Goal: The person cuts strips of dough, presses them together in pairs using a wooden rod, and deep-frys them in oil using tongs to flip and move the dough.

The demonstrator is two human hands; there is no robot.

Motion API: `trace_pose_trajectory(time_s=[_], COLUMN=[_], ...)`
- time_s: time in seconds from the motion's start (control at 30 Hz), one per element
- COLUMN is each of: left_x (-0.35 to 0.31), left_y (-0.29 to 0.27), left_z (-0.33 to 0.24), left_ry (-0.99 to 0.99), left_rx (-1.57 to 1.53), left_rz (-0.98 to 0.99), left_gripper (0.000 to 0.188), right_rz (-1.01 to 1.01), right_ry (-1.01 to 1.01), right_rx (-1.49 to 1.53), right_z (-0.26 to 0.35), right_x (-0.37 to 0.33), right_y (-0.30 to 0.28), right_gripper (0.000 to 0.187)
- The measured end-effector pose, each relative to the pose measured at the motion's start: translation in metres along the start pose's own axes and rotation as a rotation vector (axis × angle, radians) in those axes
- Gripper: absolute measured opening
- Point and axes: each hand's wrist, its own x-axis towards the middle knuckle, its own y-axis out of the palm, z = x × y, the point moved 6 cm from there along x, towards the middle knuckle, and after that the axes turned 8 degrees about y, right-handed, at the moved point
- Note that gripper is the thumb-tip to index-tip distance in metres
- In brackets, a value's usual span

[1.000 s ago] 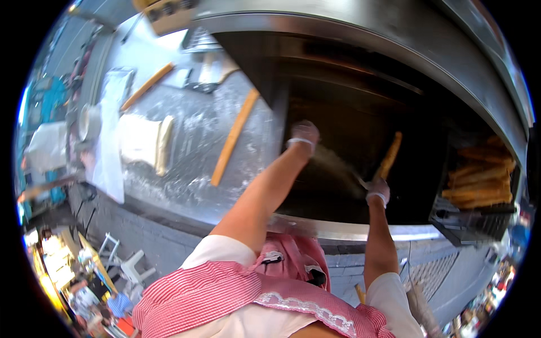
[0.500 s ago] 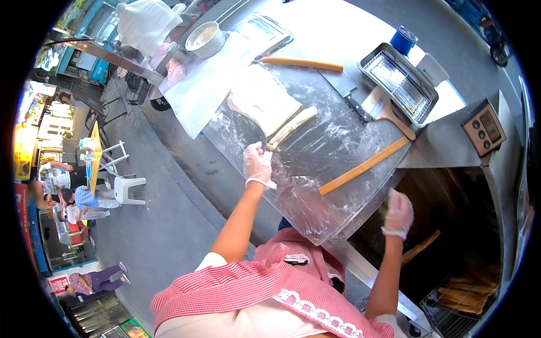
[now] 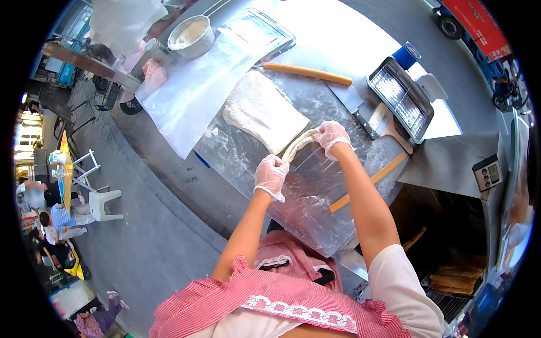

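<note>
A narrow strip of dough is held by its two ends, slightly bowed, above the floured metal worktop. My left hand, in a clear plastic glove, is closed on its near end. Gloved the same way, my right hand pinches the far end. Just beyond the strip lies a flat, pale sheet of dough. To the right of my hands are a wide-bladed knife, a wooden-handled scraper or brush and a flat wooden stick.
A rolling pin lies behind the dough sheet. Plastic sheeting and a bowl of flour are at the back left. At the right stand a rack tray and a timer, above a fryer with fried dough sticks.
My right hand has swung from over the fryer to the worktop and taken the strip's far end. My left hand now grips the near end, and the strip is lifted into a bow.
</note>
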Motion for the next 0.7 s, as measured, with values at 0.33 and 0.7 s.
trace_pose_trajectory(time_s=[0.33,0.7], left_x=[-0.01,0.027], left_y=[0.004,-0.097], left_z=[0.04,0.068], left_ry=[-0.032,-0.017], left_rx=[-0.316,-0.171], left_rz=[0.058,-0.073], left_gripper=[0.027,0.015], right_rz=[0.068,-0.596], right_ry=[0.343,0.194], right_rx=[0.608,0.13], right_z=[-0.103,-0.231], right_x=[-0.075,-0.105], right_y=[0.037,-0.051], right_gripper=[0.016,0.016])
